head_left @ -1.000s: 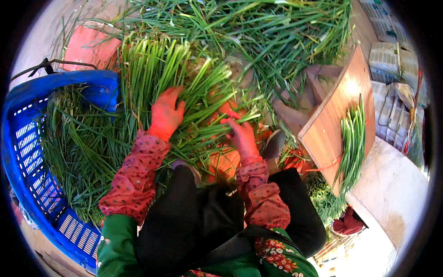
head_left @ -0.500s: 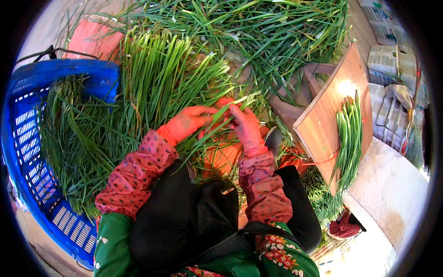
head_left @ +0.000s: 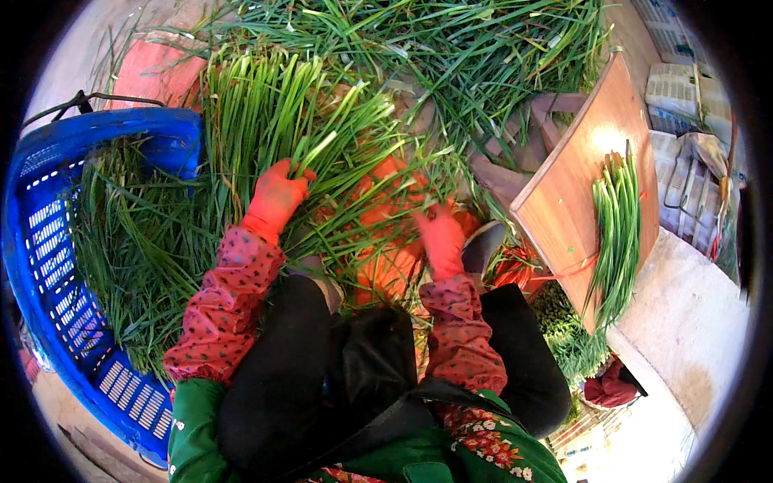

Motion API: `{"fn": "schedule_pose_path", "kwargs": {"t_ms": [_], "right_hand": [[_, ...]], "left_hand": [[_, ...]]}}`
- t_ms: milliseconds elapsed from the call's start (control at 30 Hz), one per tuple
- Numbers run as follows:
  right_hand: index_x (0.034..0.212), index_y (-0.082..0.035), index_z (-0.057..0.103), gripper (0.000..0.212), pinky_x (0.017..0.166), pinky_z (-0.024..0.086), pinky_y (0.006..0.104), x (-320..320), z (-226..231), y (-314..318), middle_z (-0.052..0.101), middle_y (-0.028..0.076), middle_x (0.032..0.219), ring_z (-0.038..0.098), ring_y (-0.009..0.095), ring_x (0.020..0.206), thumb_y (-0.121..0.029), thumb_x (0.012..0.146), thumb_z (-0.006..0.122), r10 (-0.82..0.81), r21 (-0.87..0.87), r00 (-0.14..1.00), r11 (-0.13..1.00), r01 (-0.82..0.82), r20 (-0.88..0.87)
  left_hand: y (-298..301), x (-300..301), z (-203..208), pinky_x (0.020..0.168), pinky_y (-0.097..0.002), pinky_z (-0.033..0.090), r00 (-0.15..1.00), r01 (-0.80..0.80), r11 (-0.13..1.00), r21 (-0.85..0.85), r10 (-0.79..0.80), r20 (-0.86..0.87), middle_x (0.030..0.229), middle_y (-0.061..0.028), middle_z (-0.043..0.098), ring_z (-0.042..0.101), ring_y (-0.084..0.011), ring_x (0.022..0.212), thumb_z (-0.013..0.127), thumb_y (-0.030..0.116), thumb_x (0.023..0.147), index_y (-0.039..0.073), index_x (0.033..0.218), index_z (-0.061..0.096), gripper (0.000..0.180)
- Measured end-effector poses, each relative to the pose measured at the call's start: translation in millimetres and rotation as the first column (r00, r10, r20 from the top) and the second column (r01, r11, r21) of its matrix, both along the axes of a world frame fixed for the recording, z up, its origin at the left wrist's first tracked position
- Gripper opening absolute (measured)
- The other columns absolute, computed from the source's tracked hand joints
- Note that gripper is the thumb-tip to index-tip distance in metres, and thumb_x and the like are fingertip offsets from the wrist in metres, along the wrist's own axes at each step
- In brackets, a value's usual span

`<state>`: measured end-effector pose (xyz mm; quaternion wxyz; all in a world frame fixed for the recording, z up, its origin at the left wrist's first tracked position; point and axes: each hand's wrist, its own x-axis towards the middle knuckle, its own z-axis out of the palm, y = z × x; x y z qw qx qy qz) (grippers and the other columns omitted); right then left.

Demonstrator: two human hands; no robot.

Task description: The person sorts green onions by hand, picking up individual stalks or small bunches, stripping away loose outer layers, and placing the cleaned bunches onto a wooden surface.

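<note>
Status: my L hand (head_left: 276, 201), gloved orange, is curled around a pale-ended stalk (head_left: 320, 146), grip looks firm afaict. R hand (head_left: 443, 241), same glove, hovers above the orange sheet (head_left: 390, 274) w/ fingers half-bent, motion-blurred; can't tell if it's pinching anything.

Green stalks (head_left: 266, 105): L of ctr, ahead of my knees, pale ends mostly pointing away, right beside the blue crate (head_left: 173, 121); more greens lie inside it. Big loose heap (head_left: 451, 48) farther out. Tied bundle (head_left: 613, 233) is on the tilted wooden board (head_left: 564, 185) to my R.

Step, imo: handling stalks a few at a time, L placing or picking at the pile's R side. Next move prob calls for L to let go w/o dragging neighbors, ends lined up, and R to get a light pinch on single stalks; too hard = bruised greens.
</note>
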<state>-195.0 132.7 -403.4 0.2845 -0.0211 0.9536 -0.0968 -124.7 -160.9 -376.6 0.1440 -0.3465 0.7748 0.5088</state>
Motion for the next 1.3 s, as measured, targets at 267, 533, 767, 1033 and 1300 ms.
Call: {"fn": "schedule_pose_path", "kwargs": {"t_ms": [267, 533, 767, 1033, 1300], "right_hand": [[0.090, 0.000, 0.061, 0.044, 0.064, 0.049, 0.0421, -66.2, -58.2, -96.7, 0.065, 0.019, 0.080, 0.063, 0.035, 0.070, -0.043, 0.081, 0.058, -0.257, -0.244, 0.965, 0.940, 0.239, -0.044], [0.093, -0.005, 0.060, 0.013, 0.051, 0.045, 0.0207, -1.9, 66.8, -141.5, 0.061, 0.000, 0.075, 0.059, 0.007, 0.068, -0.016, 0.087, 0.061, -0.302, -0.713, 0.696, 0.068, 0.698, 0.652], [0.115, -0.007, 0.056, 0.035, 0.076, 0.049, 0.0398, 47.2, 6.6, -91.5, 0.064, 0.015, 0.100, 0.062, 0.034, 0.084, -0.014, 0.082, 0.062, 0.253, -0.454, 0.965, 0.853, -0.257, -0.070], [0.114, -0.004, 0.056, 0.038, 0.070, 0.049, 0.0384, 32.1, 5.6, -87.6, 0.064, 0.017, 0.092, 0.064, 0.031, 0.080, -0.027, 0.085, 0.059, -0.044, -0.502, 0.999, 0.864, 0.042, 0.008], [0.095, 0.004, 0.060, 0.052, 0.055, 0.048, 0.0342, -88.2, -70.8, -171.9, 0.064, 0.014, 0.073, 0.063, 0.023, 0.059, -0.043, 0.074, 0.069, -0.369, -0.482, 0.929, 0.807, 0.342, 0.041]], "left_hand": [[33.1, -14.9, 10.7, 0.050, -0.0307, 0.047, 0.987, 0.160, 0.985, 0.069, -0.157, -0.046, 0.068, -0.0071, 0.064, 0.060, -0.0185, 0.055, 0.063, 0.021, 0.087, 0.005, 0.103, 0.065, 0.023], [25.6, -11.6, 40.1, 0.082, -0.0445, 0.048, 0.771, 0.400, 0.776, -0.487, -0.572, -0.279, 0.103, -0.0188, 0.060, 0.057, -0.0395, 0.094, 0.058, 0.004, 0.072, 0.007, 0.121, 0.054, 0.050], [-34.0, -15.5, 110.5, 0.042, -0.0208, 0.035, 0.953, -0.213, 0.817, 0.536, 0.296, -0.072, 0.062, 0.0013, 0.051, 0.041, -0.0057, 0.043, 0.052, 0.032, 0.093, 0.010, 0.124, 0.055, 0.039], [-57.9, -5.3, 84.0, 0.035, -0.0214, 0.025, 0.927, -0.359, 0.885, 0.296, 0.374, 0.006, 0.059, 0.0025, 0.048, 0.031, -0.0044, 0.037, 0.055, 0.031, 0.091, 0.013, 0.118, 0.060, 0.033], [-12.8, -17.6, 63.4, 0.033, -0.0216, 0.022, 0.959, -0.278, 0.862, 0.423, 0.225, 0.171, 0.054, 0.0031, 0.046, 0.032, -0.0050, 0.036, 0.057, 0.025, 0.089, 0.010, 0.110, 0.063, 0.027]]}}
